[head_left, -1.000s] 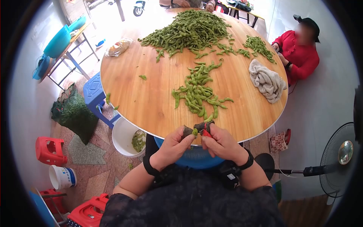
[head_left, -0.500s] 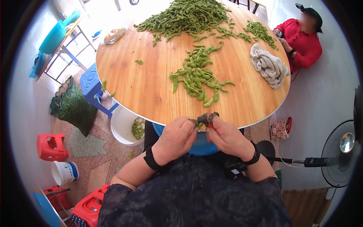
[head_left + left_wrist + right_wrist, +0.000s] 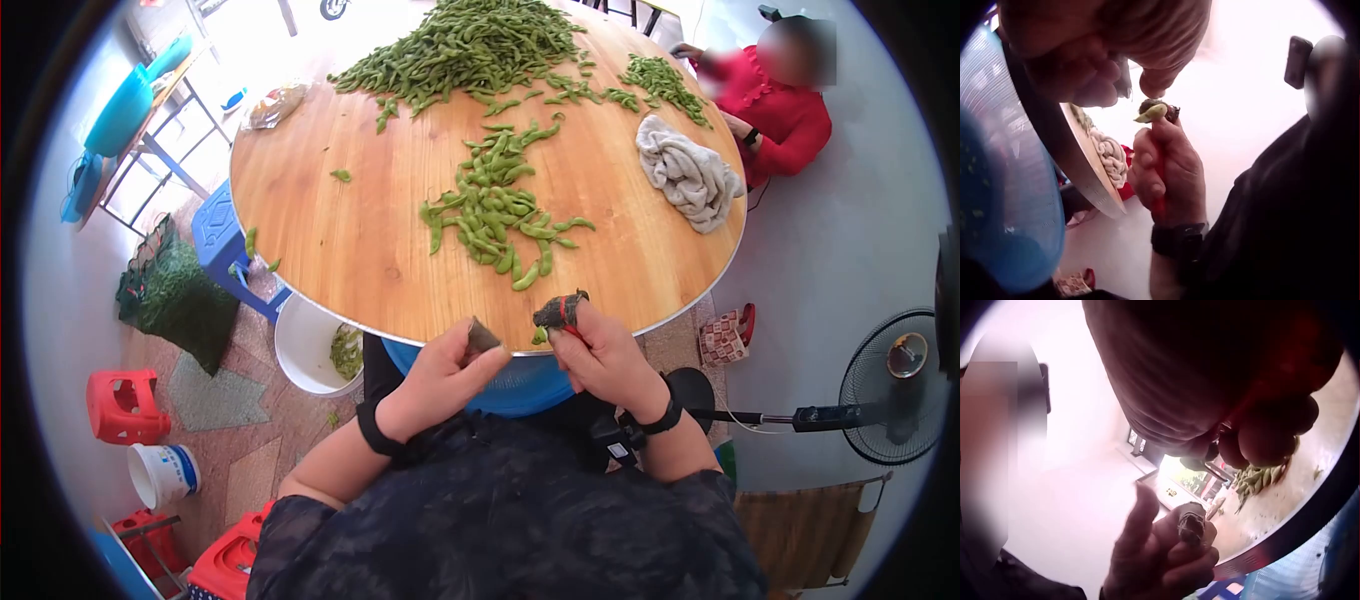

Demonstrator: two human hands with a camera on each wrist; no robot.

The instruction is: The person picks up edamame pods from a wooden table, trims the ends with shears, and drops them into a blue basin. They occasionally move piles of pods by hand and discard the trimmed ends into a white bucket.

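My left hand [image 3: 435, 380], a grey cover [image 3: 482, 336] on one finger, is over the table's front edge. In the right wrist view, this hand [image 3: 1160, 556] has its thumb raised apart from loosely bent fingers, holding nothing. To its right, my right hand [image 3: 605, 358] pinches a green pod [image 3: 540, 335] against a dark finger wrap [image 3: 562, 309] with red bands. The left wrist view shows the pod [image 3: 1152, 114] at the thumb tip. Loose pods [image 3: 490, 205] lie on the round wooden table [image 3: 360, 260]. A blue basin [image 3: 520, 388] is beneath the hands.
A large pod heap [image 3: 470, 50] is at the back, with a smaller pile [image 3: 665, 85] and cloth [image 3: 690, 175] at right. A person in red [image 3: 790, 110] sits beyond. A white bucket [image 3: 300, 350] is lower left; a fan [image 3: 890, 385] stands right.
The hands, together before, are now apart: the left has moved left and released its hold, while the right keeps the pod. The view has shifted, and the person in red has moved an arm.
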